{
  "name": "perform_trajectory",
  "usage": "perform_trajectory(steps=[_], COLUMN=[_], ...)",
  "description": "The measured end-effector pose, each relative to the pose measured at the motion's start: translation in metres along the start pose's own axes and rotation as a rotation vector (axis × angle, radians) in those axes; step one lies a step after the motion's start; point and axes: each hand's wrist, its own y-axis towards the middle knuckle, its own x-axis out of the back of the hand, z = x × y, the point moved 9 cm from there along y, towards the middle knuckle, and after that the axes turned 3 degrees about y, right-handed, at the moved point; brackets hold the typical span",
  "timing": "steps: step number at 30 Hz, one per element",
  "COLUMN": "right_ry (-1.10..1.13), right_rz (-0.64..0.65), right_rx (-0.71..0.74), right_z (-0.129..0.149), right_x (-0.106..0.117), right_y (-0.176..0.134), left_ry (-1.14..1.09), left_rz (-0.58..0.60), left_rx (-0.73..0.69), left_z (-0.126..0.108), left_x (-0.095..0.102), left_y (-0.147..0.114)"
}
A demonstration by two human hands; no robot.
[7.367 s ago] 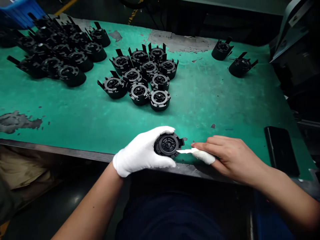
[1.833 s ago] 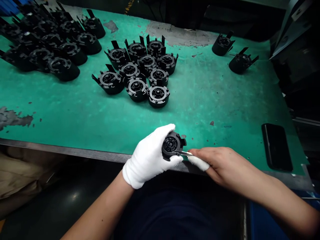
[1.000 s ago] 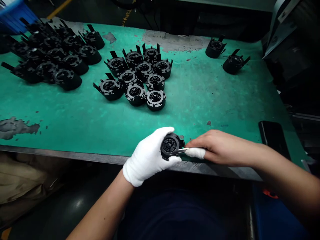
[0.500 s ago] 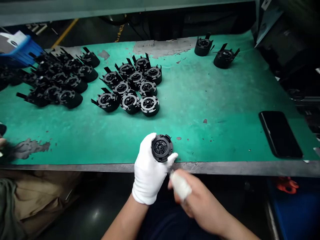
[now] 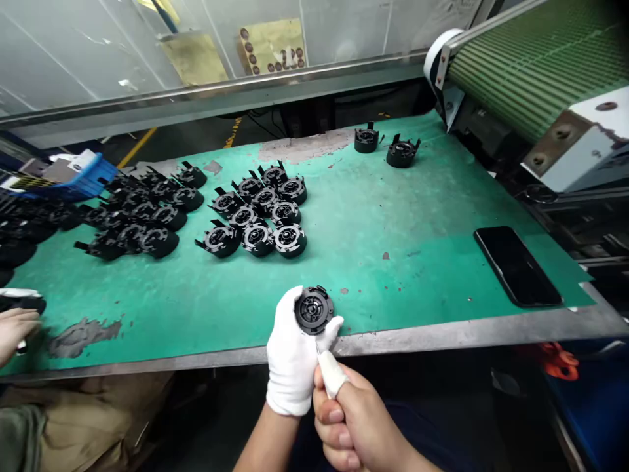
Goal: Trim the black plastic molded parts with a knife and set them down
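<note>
My left hand (image 5: 293, 354), in a white glove, grips a round black plastic part (image 5: 313, 311) by its rim, its ringed face turned up, over the table's front edge. Just below it, my bare right hand (image 5: 351, 410) is closed around a hand tool with a thin metal blade (image 5: 318, 349); most of the tool is hidden in the fist. A white covering (image 5: 332, 375) sits at the thumb. The blade's tip points up at the lower rim of the part; whether it touches cannot be made out.
Several similar black housings (image 5: 258, 238) stand grouped on the green mat (image 5: 393, 275), with more at left and two at the back. A phone (image 5: 518, 265) lies at right. A conveyor (image 5: 545, 59) rises back right; a blue bin (image 5: 91, 180) and another person's hand (image 5: 17, 331) are left.
My right hand has come up and left, bringing the blade close to the part. My left hand still holds the part. The view has tilted up, showing the conveyor and the other person's hand more fully.
</note>
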Motion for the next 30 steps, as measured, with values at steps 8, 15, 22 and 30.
perform_trajectory(steps=[8,15,22,30], right_ry=[0.029,-0.823,-1.935,-2.283], right_rz=[0.050,-0.235,-0.045,-0.146], right_rx=[0.525,0.667,0.728,0.731], right_z=[0.087,0.172,0.156,0.160], right_x=[-0.009,0.044,0.000,-0.016], right_y=[-0.026,-0.031,-0.009,0.000], left_ry=[-0.052,-0.458,-0.285,-0.104], left_rz=[0.050,0.115,0.304,0.195], left_rx=[-0.054,-0.047,-0.035,-0.167], left_z=[-0.001,0.023,0.021,0.013], left_x=[0.008,0.048,0.022,0.019], left_y=[0.001,0.024,0.021,0.031])
